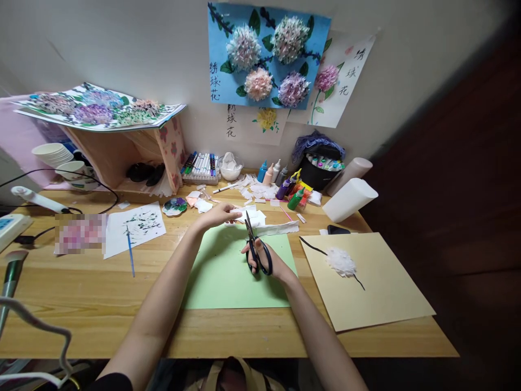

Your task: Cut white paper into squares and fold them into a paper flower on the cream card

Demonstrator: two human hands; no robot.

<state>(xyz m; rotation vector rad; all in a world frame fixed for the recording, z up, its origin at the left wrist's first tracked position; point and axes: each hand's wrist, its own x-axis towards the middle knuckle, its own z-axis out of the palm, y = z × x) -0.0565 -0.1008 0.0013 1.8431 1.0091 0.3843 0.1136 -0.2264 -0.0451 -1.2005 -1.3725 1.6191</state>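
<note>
Right hand [266, 260] has its fingers through the black loops of the scissors [254, 244], closed around the handles. Blades point up and away, parted only a little at the tips, which sit at the edge of the tissue [254, 218].

Left hand [220, 215] reaches in from the left, palm down, fingers pinched lightly together on the left end of the tissue (a white, folded piece; whether the blades already bite into it cannot be told).

Both hands work above the green sheet [228, 277], which lies flat on the desk [101, 293] directly in front of the person. A longer white strip [280, 228] lies just behind the sheet's far edge, right of the scissor tips.

Right of the green sheet: a tan sheet [386, 293] bearing a white tuft [341, 262] with a black stem line.

Left of it: a white paper with green dabs [136, 225], a blue brush [130, 250] lying across its lower edge, a small palette [175, 206] just beyond.

Far edge of desk: white scraps [260, 191], paint bottles [285, 184], a marker tray [200, 165], a black marker tub [321, 169], two white rolls [350, 198].

Wall above: a blue flower collage [266, 54].
</note>
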